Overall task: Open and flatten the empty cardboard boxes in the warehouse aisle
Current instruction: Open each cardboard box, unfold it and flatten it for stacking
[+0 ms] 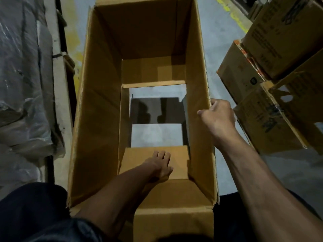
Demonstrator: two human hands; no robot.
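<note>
Grey concrete floor [218,41]; right grip [217,113] clutches box [97,119] rim; left grip [161,164] flat on flap [178,154].

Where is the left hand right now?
In the head view the left hand is down inside the open box, fingers spread flat on the near bottom flap, lower centre.

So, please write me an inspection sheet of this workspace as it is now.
Surface: grey concrete floor with yellow paint marks.
Job's things: open box upright, bottom flaps parted, floor visible through it.
Clutter: stacked printed cartons on the right.
Hands: left hand flat on the near bottom flap; right hand grips the right wall's rim.
Cables: nothing seen.
Surroundings: plastic-wrapped goods on the left.
</note>
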